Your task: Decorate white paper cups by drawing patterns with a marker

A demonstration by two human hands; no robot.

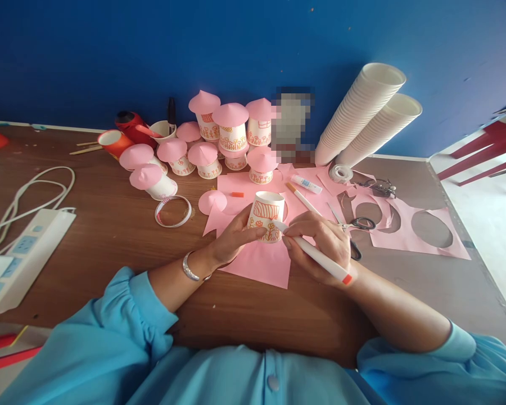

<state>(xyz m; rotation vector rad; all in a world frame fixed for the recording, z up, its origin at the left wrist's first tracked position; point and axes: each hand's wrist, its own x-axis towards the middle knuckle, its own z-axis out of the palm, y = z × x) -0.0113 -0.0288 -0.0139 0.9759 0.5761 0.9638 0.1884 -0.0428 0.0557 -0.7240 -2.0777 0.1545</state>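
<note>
My left hand point(235, 239) grips a white paper cup point(266, 211) from its left side, over the middle of the table. Orange line drawings of flowers, grass and a hatched shape cover the cup's side. My right hand point(318, 243) is closed around a white marker pen point(318, 259) with an orange end, its tip at the right side of the cup. Pink paper point(270, 267) lies under both hands. Just behind the cup rest an orange pen cap point(237, 194), a pink paper cone point(213, 202) and another marker point(302, 198). Scissors point(360, 223) lie right of my right hand.
Several decorated cups with pink cone roofs point(230, 115) stand by the blue wall. Two tall stacks of paper cups point(358, 112) lean at the back right. Cut pink sheets point(459, 225), a glue stick point(307, 184), a tape roll point(172, 211) and a power strip point(29, 259) lie around.
</note>
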